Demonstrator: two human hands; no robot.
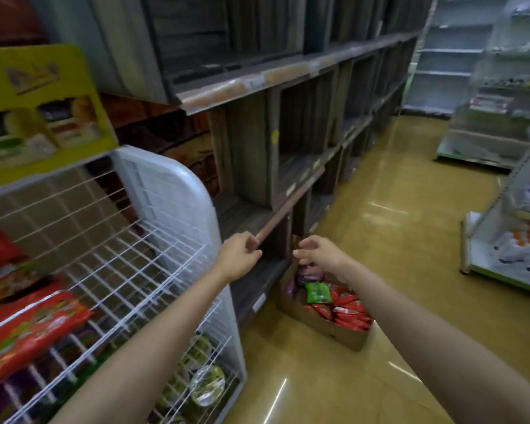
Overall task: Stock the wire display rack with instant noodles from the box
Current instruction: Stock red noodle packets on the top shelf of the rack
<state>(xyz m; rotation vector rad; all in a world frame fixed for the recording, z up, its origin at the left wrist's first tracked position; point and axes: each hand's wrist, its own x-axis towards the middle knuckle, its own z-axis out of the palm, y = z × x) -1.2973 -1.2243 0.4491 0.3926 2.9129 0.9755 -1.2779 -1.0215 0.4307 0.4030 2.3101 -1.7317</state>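
Head view: left hand [239,255] and right hand [318,252] reach toward the box [328,327], fingers loosely curled, holding nothing. Risk: a loose grasp could drop noodle packs [346,312] short of the rack [153,264].

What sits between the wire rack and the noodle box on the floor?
Head view: only bare tan floor separates the wire rack from the noodle box; wooden shelving runs behind both.

Dim, even indoor light with a greenish-yellow cast. Overhead lamps leave thin white streaks of glare on the glossy floor [389,270] at five and three o'clock. The whole frame is soft with motion blur, worst toward two o'clock. Wide-angle bending curves the dark shelving [288,102]; its recesses sit in deep shadow.
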